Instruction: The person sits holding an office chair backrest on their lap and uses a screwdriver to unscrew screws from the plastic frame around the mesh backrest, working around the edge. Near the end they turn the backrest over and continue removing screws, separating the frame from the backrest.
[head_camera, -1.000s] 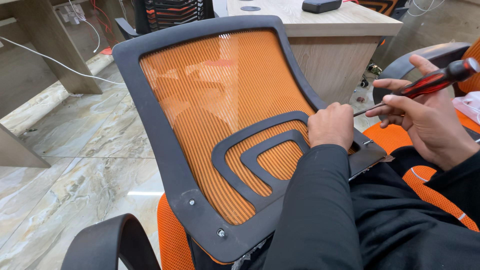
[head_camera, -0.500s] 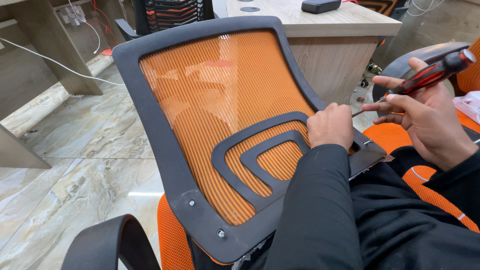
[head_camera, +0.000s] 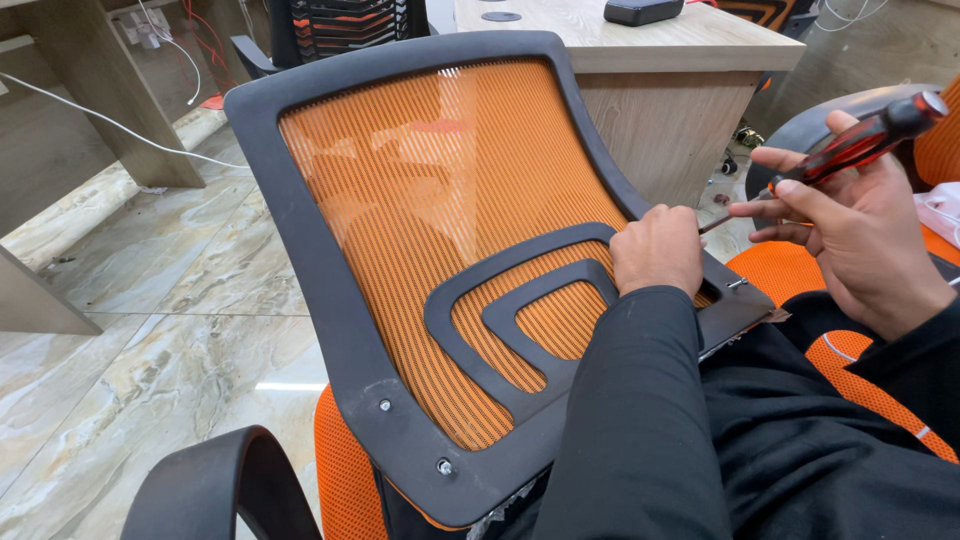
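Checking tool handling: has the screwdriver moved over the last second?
Yes. The screwdriver in the right hand tilted up, its handle end rising toward the desk top.

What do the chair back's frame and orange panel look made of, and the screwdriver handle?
Frame: apparently moulded plastic, matte black, smooth rounded edges. Orange panel: woven mesh; the floor shows through it. Screwdriver handle, in the right hand: probably glossy red and black plastic or rubber.
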